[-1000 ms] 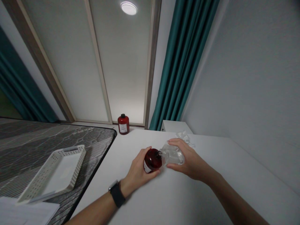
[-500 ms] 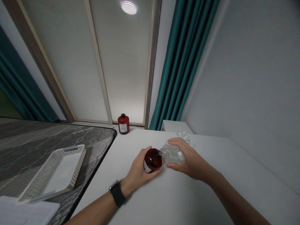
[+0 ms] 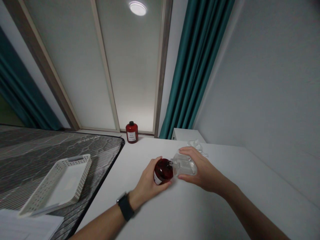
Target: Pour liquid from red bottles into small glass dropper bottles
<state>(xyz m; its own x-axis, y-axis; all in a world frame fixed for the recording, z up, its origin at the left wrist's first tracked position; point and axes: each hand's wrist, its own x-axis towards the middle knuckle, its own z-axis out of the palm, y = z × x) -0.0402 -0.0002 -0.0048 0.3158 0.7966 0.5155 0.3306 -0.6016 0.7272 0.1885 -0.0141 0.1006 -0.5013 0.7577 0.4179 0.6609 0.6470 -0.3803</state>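
No text can be read (the label (image 3: 131, 136) on the far red bottle (image 3: 131, 128) is blurred).

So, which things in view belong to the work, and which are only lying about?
In use:
Round, dark-red, shiny bottle, in the left hand
Transparent, colourless bottle, tipped towards it, in the right hand

Apparently lying about:
Red, cylindrical bottle with dark cap and white label
White, rectangular, perforated basket
White paper sheets
Clear, shiny, unidentifiable object beyond that hand

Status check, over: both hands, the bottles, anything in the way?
Left hand gripping round, dark-red, white-labelled bottle. Right hand holding tilted, clear bottle, its neck at the red bottle's top. Nothing visibly blocking; dark-capped red bottle stands apart.
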